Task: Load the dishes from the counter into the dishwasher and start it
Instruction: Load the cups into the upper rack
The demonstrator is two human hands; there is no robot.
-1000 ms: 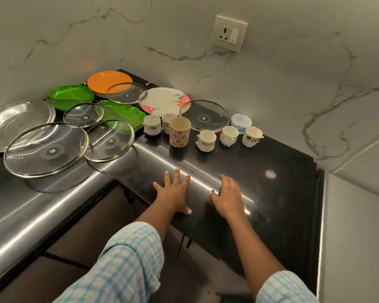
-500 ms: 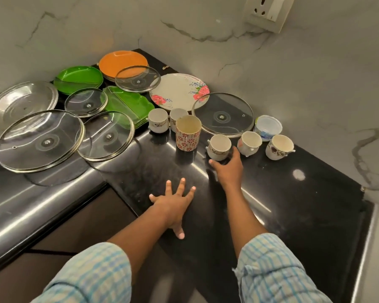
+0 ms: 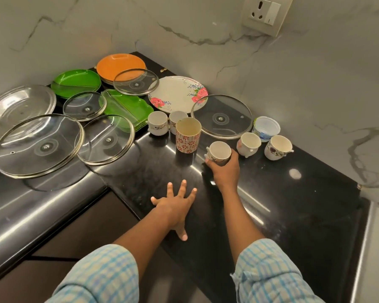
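The right hand (image 3: 224, 169) grips a small white cup (image 3: 219, 150) from the near side, with the fingers curled round its lower wall and the thumb on its left. The cup is in the middle of the black counter (image 3: 293, 204), just right of a tall red-flowered mug (image 3: 188, 135) and in front of a big glass lid (image 3: 221, 116). Its mouth faces up and its long axis is close to upright; its stub handle points left, toward the mug. The fingers hide its base, so it is unclear whether it stands on the counter or is just off it. The left hand (image 3: 175, 206) lies flat on the counter nearer the person, palm down and fingers straight and spread, holding nothing. Two more white cups (image 3: 157, 123) stand side by side behind the mug on the left. To the right stand another white cup (image 3: 248, 144) and a flowered cup (image 3: 277, 147), mouths up, with a plastic tub (image 3: 266, 127) behind them. A floral plate (image 3: 175, 92) lies partly under the big lid's rim. Farther left are a green tray (image 3: 127, 108), a green plate (image 3: 76, 80), an orange plate (image 3: 120, 64) and a steel plate (image 3: 20, 106), with four more glass lids (image 3: 37, 145) lying on and around them. A socket (image 3: 265, 14) sits on the marble wall (image 3: 315, 84) above. Blue checked sleeves (image 3: 269, 276) cover both upper forearms.
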